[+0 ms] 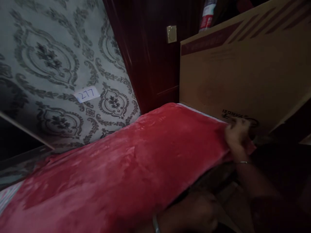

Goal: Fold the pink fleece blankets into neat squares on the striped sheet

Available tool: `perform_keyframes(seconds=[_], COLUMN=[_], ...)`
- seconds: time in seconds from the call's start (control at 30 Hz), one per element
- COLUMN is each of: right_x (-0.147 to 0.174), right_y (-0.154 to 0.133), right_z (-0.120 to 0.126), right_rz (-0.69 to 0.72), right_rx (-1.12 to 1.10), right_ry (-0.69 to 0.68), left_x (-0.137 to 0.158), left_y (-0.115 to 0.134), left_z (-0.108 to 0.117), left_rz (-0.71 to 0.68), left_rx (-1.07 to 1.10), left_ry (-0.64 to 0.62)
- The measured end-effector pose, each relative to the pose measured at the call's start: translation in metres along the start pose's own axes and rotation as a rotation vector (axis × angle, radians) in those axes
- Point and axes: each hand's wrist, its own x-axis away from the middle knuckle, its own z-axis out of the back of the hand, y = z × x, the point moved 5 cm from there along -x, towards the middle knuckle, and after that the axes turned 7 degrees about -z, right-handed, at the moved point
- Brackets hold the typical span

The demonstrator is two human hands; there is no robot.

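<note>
A red plush sheet [136, 155] with a soft, brushed nap spreads over a long raised surface that looks like a bed. At its far right corner my right hand [236, 132] grips the sheet's edge with closed fingers, and a piece of cloth sticks out beside the wrist. My left hand [200, 208] is low in the view, just past the sheet's near edge. It is dark and blurred, so its fingers and anything in them cannot be made out. Each wrist has a thin bangle.
A large cardboard box [238, 71] stands upright behind the right corner, with a red-labelled bottle [207, 16] above its edge. Dark red wooden panelling [150, 64] meets patterned wallpaper [53, 58]. A paper marked 277 [86, 94] is on the wallpaper.
</note>
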Motion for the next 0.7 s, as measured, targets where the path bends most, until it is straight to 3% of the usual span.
perform_keyframes(seconds=[0.1, 0.17, 0.27, 0.33, 0.47, 0.7], right_x=[0.028, 0.057, 0.096, 0.11, 0.114, 0.113], right_y=[-0.06, -0.088, -0.095, -0.087, -0.076, -0.076], right_z=[-0.019, -0.038, -0.064, -0.074, -0.079, -0.075], right_rz=[0.215, 0.354, 0.401, 0.4, 0.429, 0.44], right_rx=[0.006, 0.063, 0.203, 0.281, 0.334, 0.355], right_ry=[-0.23, -0.431, -0.672, -0.734, -0.723, -0.74], left_x=[0.012, 0.038, 0.097, 0.136, 0.179, 0.18], left_y=[-0.016, -0.04, -0.078, -0.094, -0.1, -0.092], left_z=[0.036, 0.065, 0.087, 0.088, 0.075, 0.068], left_rz=[0.141, 0.37, 0.718, 0.876, 0.939, 0.898], left_rx=[-0.058, -0.169, -0.302, -0.342, -0.387, -0.398], left_ry=[0.128, 0.258, 0.215, 0.156, 0.127, 0.199])
